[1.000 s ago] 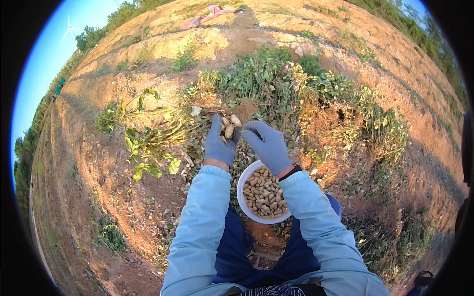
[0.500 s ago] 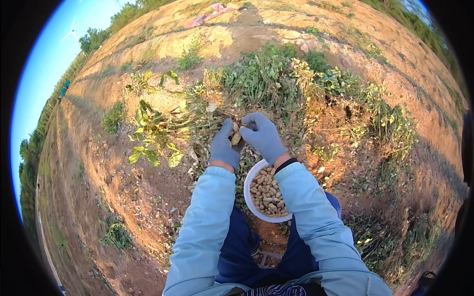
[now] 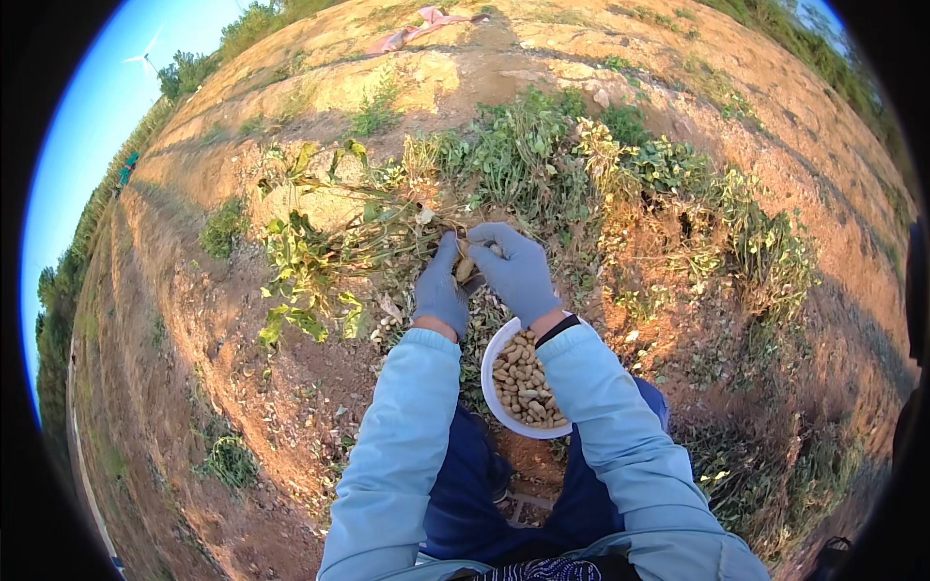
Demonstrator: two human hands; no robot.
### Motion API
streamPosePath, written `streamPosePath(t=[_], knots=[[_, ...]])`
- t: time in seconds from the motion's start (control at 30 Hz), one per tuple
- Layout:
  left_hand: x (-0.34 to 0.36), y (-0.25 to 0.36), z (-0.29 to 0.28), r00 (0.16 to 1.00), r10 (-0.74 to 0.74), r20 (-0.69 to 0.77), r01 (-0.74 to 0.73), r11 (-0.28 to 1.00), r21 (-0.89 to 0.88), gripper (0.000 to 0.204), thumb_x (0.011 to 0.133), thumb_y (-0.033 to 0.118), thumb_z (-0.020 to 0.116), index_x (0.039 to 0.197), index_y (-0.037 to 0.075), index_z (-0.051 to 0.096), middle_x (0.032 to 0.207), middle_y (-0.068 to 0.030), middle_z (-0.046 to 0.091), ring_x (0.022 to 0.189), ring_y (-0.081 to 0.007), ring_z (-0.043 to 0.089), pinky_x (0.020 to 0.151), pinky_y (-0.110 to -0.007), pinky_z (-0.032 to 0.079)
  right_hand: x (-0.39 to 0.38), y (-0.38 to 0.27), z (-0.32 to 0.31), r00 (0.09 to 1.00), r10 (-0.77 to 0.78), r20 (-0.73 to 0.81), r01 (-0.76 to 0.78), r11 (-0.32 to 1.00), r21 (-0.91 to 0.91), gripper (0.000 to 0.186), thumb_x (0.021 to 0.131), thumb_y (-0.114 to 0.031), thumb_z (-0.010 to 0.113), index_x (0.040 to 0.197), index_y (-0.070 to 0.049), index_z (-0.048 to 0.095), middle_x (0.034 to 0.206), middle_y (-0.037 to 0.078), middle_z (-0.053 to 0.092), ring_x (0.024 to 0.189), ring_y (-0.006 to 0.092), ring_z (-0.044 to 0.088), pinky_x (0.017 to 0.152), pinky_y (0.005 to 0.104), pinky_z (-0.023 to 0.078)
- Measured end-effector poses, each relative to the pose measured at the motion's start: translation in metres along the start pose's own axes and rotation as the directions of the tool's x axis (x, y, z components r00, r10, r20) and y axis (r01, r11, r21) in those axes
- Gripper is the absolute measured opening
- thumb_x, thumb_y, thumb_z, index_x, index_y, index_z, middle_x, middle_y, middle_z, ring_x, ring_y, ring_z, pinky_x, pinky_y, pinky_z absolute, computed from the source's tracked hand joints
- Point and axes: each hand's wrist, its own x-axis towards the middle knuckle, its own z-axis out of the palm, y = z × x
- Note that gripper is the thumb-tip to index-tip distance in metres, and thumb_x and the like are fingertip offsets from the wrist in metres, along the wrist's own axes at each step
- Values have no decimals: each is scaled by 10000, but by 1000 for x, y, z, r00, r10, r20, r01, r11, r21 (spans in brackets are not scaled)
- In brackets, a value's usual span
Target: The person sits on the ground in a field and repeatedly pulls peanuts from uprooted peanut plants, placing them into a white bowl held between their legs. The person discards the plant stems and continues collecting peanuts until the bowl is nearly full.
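Both my hands wear grey gloves and meet above the bucket's far side. My left hand [image 3: 443, 289] is closed around the root end of a peanut plant [image 3: 305, 254], whose stems and yellow-green leaves trail off to the left. Some tan peanuts [image 3: 465, 268] show between my palms. With bent fingers, my right hand [image 3: 518, 273] pinches at the peanuts beside the left one; a pale pod shows at its fingers. Below my right wrist stands a white bucket [image 3: 490, 387], partly filled with loose peanuts [image 3: 526, 380]. My right forearm covers part of its rim.
Pulled peanut plants [image 3: 528, 150] lie heaped ahead, with more leafy plants [image 3: 765, 242] to the right. Wilted greenery [image 3: 756, 474] lies near my right leg. Reddish furrowed soil [image 3: 242, 358] spreads to the left. A pink cloth [image 3: 417, 29] lies far ahead.
My hands stay together, with my right fingers shifting slightly over the peanuts. The plant's leaves have swung a little to the right and down.
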Motion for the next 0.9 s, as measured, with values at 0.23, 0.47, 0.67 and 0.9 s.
streamPosePath(t=[0.23,0.47,0.67,0.9], knots=[[-14,5,4,999,-14,52,2,975,223,331,920,402,561,1079,115,604,920,-27,628,838,-162,598,765,-345,496,-2,2,-1,991,-122,49,131,903,-408,233,809,-248,622,1023,-155,603,927,112,647,808,322,631,697,415,501],[-2,0,-4,997,-72,26,64,972,225,331,923,410,554,1062,112,597,933,-42,623,826,-174,605,750,-350,508,-1,-2,-6,990,-17,139,60,949,-309,228,805,-265,632,986,-142,569,795,142,649,774,338,643,681,414,507],[-5,2,-3,997,-58,-48,58,998,-8,300,903,374,597,1028,102,590,892,-45,616,793,-189,600,699,-371,508,-5,-2,-3,994,-8,111,28,984,-179,188,816,-220,638,920,-98,539,737,127,636,687,320,636,613,385,494],[6,-4,0,986,-47,-157,16,981,-194,335,897,413,594,1018,100,579,901,-64,627,797,-229,604,664,-381,505,-17,-10,-9,960,-246,135,271,938,-217,130,806,-137,653,887,-92,561,762,100,644,697,299,642,626,377,500]])
